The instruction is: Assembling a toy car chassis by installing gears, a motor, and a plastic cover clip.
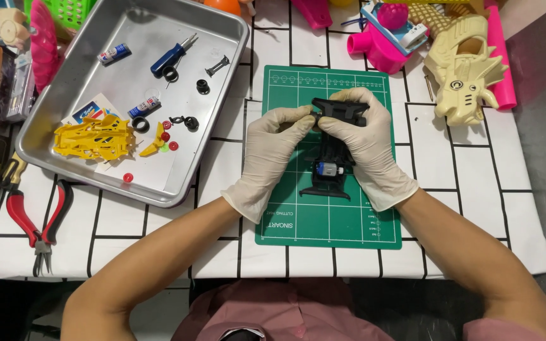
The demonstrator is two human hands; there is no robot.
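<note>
Red-handled pliers (33,218) are seen at the far left, beside a metal tray (222,126) with yellow parts (93,139). Over the green cutting mat (323,221), the black toy car chassis (335,155) is gripped by the gloved left hand (270,148) and the gloved right hand (364,142), both closed on its upper end.

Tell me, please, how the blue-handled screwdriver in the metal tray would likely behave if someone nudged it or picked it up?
The screwdriver has a rounded handle and lies flat on the smooth tray, so a nudge would probably roll or slide it. It looks small and stiff, likely light. Its narrow metal tip could snag the black ring that seems to touch it.
</note>
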